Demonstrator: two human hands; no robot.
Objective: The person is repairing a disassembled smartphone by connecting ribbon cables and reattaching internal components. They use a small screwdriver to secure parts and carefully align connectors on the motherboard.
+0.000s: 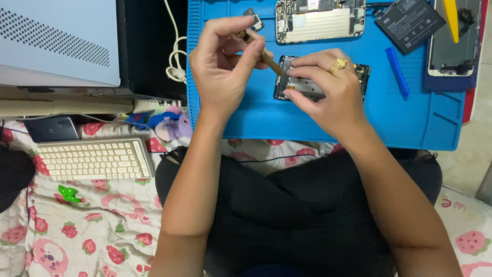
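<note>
The left hand [223,66] pinches a thin brass-coloured tool [264,54] while the right hand [323,87] pins a small, light, probably fragile circuit board [307,84] by its edges on the blue mat [246,118].

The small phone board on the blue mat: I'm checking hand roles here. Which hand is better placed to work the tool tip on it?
Probably the left hand: it grips the brown tool, tip at the phone board. The right hand is pinning the board on the blue mat.
</note>
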